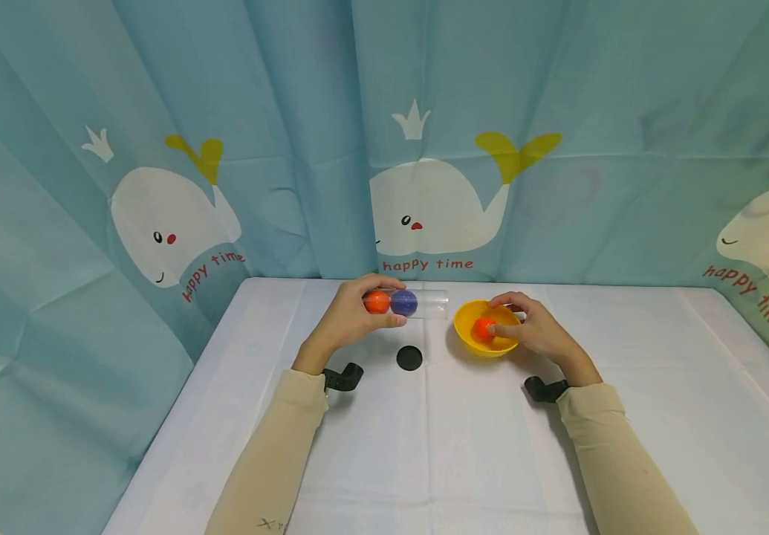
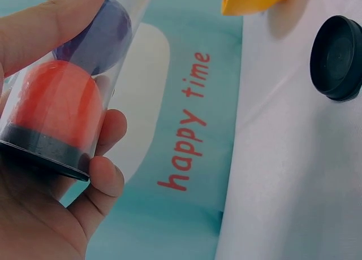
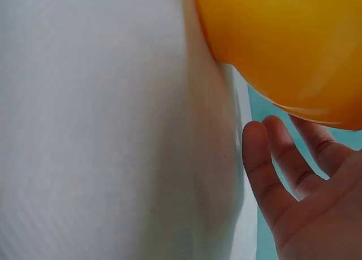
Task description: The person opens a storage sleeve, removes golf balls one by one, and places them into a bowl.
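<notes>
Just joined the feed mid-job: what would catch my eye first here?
The left hand holds a clear tube on its side above the table, with an orange ball and a blue ball inside. To its right, the right hand reaches into a yellow bowl at another orange ball. A black cap lies between them.

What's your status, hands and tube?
Left hand grips tube, two balls inside. Right hand pinches orange ball in bowl. Cap on table, nothing blocking.

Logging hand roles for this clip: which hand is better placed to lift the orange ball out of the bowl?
Probably the right hand: its fingers are already on the orange ball inside the yellow bowl. The left hand grips the tube.
</notes>
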`<state>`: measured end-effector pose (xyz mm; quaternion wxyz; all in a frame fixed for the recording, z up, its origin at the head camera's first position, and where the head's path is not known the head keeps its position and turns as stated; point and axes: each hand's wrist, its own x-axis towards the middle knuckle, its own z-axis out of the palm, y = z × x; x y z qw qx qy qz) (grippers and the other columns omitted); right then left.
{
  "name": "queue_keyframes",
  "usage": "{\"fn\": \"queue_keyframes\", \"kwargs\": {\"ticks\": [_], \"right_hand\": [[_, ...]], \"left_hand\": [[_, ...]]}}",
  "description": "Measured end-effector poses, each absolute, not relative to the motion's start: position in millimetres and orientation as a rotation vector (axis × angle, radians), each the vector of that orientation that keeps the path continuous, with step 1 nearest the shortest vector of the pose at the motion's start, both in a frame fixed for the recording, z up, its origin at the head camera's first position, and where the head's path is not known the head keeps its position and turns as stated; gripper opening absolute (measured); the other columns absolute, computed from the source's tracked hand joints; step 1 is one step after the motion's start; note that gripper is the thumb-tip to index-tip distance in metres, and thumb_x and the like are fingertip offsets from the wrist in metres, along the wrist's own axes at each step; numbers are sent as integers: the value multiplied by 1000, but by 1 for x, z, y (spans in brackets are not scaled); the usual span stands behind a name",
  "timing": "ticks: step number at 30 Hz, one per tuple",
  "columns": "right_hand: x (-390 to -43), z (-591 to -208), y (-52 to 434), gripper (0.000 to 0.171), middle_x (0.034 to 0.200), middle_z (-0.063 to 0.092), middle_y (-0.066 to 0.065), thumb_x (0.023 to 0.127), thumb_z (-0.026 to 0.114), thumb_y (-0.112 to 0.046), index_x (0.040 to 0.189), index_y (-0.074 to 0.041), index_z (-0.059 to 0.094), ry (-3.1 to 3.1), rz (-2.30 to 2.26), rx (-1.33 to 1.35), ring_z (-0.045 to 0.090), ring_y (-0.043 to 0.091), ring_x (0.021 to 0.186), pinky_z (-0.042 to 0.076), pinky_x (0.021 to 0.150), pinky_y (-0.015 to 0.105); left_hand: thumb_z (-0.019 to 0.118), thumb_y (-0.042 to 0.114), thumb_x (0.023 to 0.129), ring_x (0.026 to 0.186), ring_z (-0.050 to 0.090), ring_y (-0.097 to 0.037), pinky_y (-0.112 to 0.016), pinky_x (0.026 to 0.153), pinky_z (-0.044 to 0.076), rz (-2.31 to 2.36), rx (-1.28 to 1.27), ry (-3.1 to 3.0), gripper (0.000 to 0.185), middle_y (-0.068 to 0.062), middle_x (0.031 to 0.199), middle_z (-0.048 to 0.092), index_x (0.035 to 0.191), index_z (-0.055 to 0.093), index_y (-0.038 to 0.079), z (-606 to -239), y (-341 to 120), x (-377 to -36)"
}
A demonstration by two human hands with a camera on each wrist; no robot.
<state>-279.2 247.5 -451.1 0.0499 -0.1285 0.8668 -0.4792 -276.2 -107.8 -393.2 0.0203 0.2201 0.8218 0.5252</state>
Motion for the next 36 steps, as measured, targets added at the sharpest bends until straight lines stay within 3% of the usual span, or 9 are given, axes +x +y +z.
{"fn": "queue_keyframes", "kwargs": {"ticks": [9, 29, 36], "right_hand": [[-279, -447, 246, 37, 139, 57, 20, 97, 70, -21, 129, -4, 61, 2646, -1446, -372, 42, 39, 131, 35, 109, 66], [-276, -428, 246, 39, 139, 57, 21, 101, 64, -21, 133, 1, 58, 2655, -1504, -393, 49, 37, 130, 43, 105, 50], [-273, -418, 240, 33, 136, 57, 23, 100, 66, -21, 128, -3, 60, 2667, -1521, -426, 48, 39, 131, 38, 113, 56]], "left_hand": [[92, 18, 76, 111, 65, -24, -40, 99, 56, 1633, 686, 2547, 50, -2, 128, 67, 122, 72, 22, -392, -107, -275], [91, 19, 78, 111, 65, -24, -39, 98, 57, 1604, 727, 2591, 50, -2, 129, 66, 123, 70, 21, -388, -105, -270], [91, 18, 78, 109, 65, -23, -38, 95, 58, 1599, 730, 2595, 48, -2, 126, 67, 120, 68, 21, -384, -102, -268]]}}
